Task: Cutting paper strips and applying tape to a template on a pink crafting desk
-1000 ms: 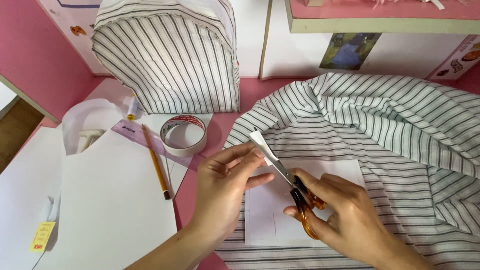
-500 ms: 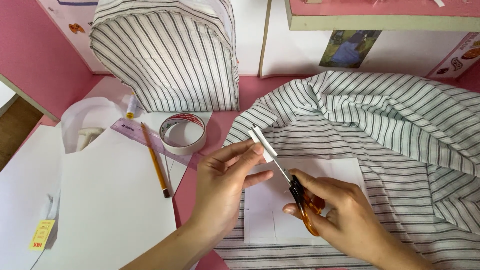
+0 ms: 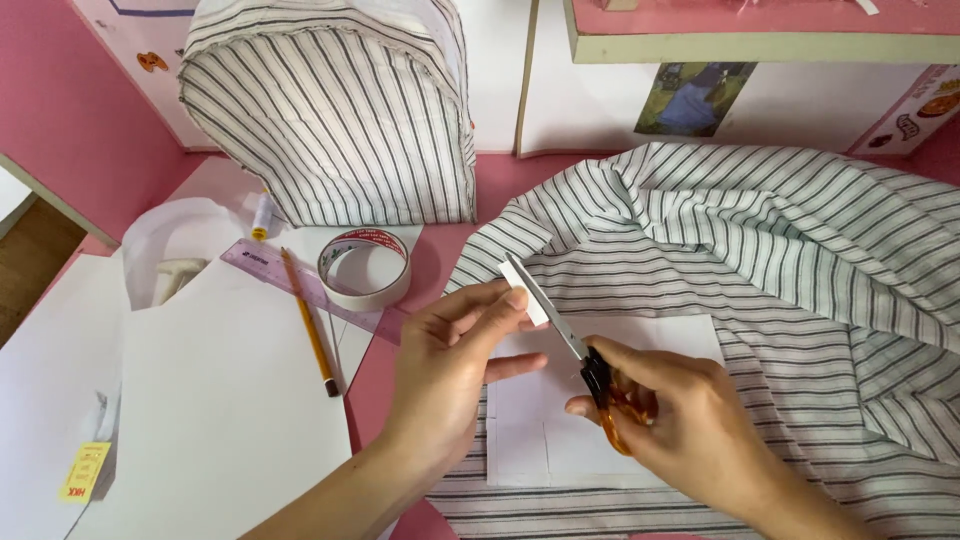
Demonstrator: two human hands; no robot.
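**Reader:** At the middle of the desk [image 3: 440, 250], what do your hands hold?

**Me:** My right hand [image 3: 690, 430] has its fingers closed through the orange handles of the scissors [image 3: 575, 345]. Blades point up and left; whether they stand apart or shut I cannot tell. My left hand [image 3: 445, 375] pinches a small white paper strip [image 3: 522, 292] between thumb and forefinger, right against the blade tips.

**Reader:** Where does the work lie?

**Me:** A white paper pattern [image 3: 560, 430] rests flat on the striped fabric [image 3: 760, 240], directly beneath both hands. The strip is lifted clear of it.

**Reader:** Which step is this?

**Me:** By my judgement, trimming: a narrow piece of paper is being cut or tidied above the pattern.

**Reader:** What does the next move call for?

**Me:** Probably a firm pinch on the strip, with my fingertips kept off the cutting line and the blades square to the paper.

**Reader:** And to the left?

**Me:** A roll of tape [image 3: 365, 268], a purple ruler [image 3: 300, 285] and a pencil [image 3: 308, 320] lie on white card [image 3: 220, 420], well apart from my hands. A striped backpack [image 3: 330, 110] stands upright behind them.
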